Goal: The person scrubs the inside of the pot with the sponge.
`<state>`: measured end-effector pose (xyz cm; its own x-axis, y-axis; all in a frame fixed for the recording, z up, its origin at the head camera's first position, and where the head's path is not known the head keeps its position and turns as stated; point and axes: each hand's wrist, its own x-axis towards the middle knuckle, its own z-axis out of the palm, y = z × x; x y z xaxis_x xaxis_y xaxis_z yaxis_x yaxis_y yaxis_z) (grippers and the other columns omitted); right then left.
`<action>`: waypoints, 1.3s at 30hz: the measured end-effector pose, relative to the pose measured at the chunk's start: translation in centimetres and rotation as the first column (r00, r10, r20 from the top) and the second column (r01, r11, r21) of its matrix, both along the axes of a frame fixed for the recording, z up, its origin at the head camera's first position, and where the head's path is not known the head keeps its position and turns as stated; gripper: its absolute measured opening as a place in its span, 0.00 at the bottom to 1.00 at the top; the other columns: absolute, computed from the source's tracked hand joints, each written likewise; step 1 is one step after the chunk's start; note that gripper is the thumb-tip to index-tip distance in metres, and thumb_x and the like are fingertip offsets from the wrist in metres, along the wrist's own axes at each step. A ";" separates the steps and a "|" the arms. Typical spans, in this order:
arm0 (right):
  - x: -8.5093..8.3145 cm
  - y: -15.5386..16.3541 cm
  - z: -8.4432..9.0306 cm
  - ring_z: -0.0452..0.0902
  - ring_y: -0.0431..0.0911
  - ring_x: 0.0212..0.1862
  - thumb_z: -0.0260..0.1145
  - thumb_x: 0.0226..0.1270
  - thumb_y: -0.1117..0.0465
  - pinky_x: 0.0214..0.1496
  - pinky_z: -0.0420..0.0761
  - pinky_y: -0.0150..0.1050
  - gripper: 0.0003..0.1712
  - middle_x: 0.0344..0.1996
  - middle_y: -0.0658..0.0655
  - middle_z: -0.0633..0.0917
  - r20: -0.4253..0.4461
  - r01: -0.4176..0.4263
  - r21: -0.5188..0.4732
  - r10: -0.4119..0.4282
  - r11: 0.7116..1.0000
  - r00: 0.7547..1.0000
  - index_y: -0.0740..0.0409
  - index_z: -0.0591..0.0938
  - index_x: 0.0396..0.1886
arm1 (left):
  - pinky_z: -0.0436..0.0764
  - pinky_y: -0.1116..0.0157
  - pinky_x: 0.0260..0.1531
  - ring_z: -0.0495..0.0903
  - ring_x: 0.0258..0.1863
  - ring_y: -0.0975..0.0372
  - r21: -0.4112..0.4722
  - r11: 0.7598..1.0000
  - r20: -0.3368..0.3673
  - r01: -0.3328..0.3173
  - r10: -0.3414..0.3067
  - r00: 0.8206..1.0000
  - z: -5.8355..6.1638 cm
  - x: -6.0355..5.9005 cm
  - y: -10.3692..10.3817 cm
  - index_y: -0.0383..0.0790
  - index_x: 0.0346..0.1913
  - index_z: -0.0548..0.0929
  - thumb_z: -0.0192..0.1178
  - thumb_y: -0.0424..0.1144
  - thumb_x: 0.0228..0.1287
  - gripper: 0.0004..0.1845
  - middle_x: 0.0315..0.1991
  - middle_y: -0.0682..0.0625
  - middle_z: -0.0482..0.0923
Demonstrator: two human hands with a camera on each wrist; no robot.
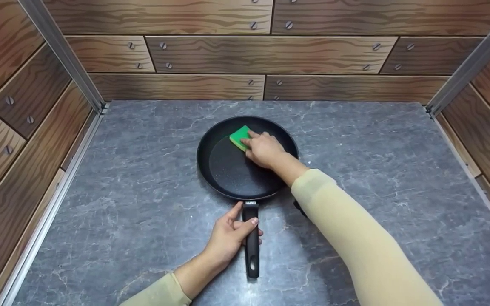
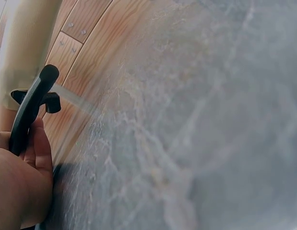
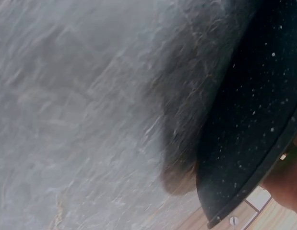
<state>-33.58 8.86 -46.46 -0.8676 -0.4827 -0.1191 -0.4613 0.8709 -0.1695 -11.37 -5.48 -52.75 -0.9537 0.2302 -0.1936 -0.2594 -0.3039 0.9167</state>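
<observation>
A black frying pan (image 1: 228, 178) is at the middle of the table, its handle (image 1: 252, 255) toward me. My left hand (image 1: 224, 238) grips that handle near the pan, thumb across the top and fingertips showing on the far side. Inside the pan, my right hand (image 1: 265, 149) holds a green and yellow sponge (image 1: 240, 137) against the upper part of the inner surface, fingers on its green face. The left wrist view shows the handle (image 2: 30, 112) rising out of my left hand (image 2: 23, 187). The pan's speckled outer side (image 3: 249, 120) fills the right of the right wrist view.
The grey marbled table (image 1: 143, 170) extends around the pan. Wood-patterned walls (image 1: 211, 53) enclose the back and both sides, with metal posts (image 1: 64, 51) at the back corners. A small black piece (image 1: 299, 208) shows beside my right sleeve (image 1: 347, 229).
</observation>
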 end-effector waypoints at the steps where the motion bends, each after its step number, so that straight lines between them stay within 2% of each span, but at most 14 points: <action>1: 0.0 0.1 0.0 0.69 0.68 0.72 0.58 0.81 0.53 0.74 0.71 0.62 0.31 0.82 0.62 0.64 -0.001 0.003 0.002 -0.003 1.000 1.000 0.46 0.72 0.81 | 0.91 0.62 0.31 0.90 0.26 0.55 0.003 1.000 -0.001 0.000 0.000 1.000 0.0 0.0 0.0 0.26 0.84 0.44 0.67 0.34 0.75 0.50 0.29 0.40 0.89; 7: 0.0 0.7 0.0 0.69 0.68 0.72 0.59 0.80 0.53 0.75 0.70 0.61 0.33 0.82 0.61 0.62 0.007 0.008 0.033 -0.008 0.999 1.000 0.46 0.70 0.82 | 0.91 0.63 0.31 0.90 0.26 0.56 0.011 1.000 -0.005 0.004 -0.004 1.000 -0.1 0.0 0.1 0.25 0.83 0.43 0.67 0.34 0.74 0.50 0.29 0.40 0.89; 12: 0.1 1.1 0.3 0.65 0.67 0.74 0.61 0.78 0.51 0.78 0.65 0.64 0.37 0.84 0.61 0.59 0.024 -0.025 0.099 0.023 0.995 0.999 0.45 0.66 0.84 | 0.91 0.63 0.31 0.90 0.26 0.56 0.007 1.000 -0.002 0.005 -0.005 1.000 -0.1 -0.1 0.1 0.25 0.84 0.44 0.67 0.34 0.75 0.49 0.29 0.40 0.89; 19: 0.1 2.3 0.6 0.68 0.67 0.71 0.61 0.76 0.56 0.70 0.66 0.63 0.38 0.84 0.61 0.60 0.024 -0.040 0.134 0.037 0.990 0.999 0.45 0.66 0.84 | 0.91 0.62 0.31 0.90 0.26 0.55 0.001 1.000 -0.003 0.003 -0.003 1.000 -0.1 -0.1 0.1 0.25 0.84 0.45 0.68 0.35 0.74 0.49 0.29 0.40 0.89; 25: 0.3 3.3 0.7 0.63 0.69 0.74 0.60 0.75 0.56 0.73 0.62 0.64 0.38 0.82 0.64 0.62 0.022 -0.024 0.144 0.021 0.989 1.000 0.45 0.67 0.84 | 0.91 0.63 0.31 0.90 0.26 0.56 -0.009 1.000 0.001 -0.002 0.002 1.000 0.0 0.0 0.1 0.25 0.84 0.45 0.67 0.34 0.74 0.49 0.29 0.40 0.89; 32: 0.6 4.0 0.5 0.68 0.66 0.67 0.63 0.76 0.54 0.66 0.68 0.60 0.36 0.73 0.70 0.68 -0.028 -0.023 0.145 0.027 0.989 0.999 0.46 0.70 0.82 | 0.90 0.64 0.31 0.90 0.26 0.56 -0.018 1.000 -0.004 0.003 -0.003 1.000 0.0 0.0 0.0 0.25 0.83 0.45 0.67 0.35 0.75 0.49 0.30 0.39 0.89; 39: 1.0 4.9 0.5 0.69 0.64 0.61 0.65 0.75 0.53 0.63 0.68 0.58 0.37 0.67 0.69 0.70 -0.034 -0.035 0.152 0.041 0.988 0.999 0.46 0.71 0.82 | 0.91 0.63 0.30 0.90 0.26 0.56 -0.014 1.000 -0.010 -0.001 0.001 1.000 -0.1 0.0 0.0 0.25 0.83 0.45 0.67 0.35 0.75 0.49 0.30 0.40 0.89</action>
<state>-32.59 13.71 -45.97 -0.8543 -0.4942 -0.1611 -0.4978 0.8670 -0.0198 -11.37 -5.52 -52.87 -0.9559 0.2265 -0.1870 -0.2496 -0.2908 0.9237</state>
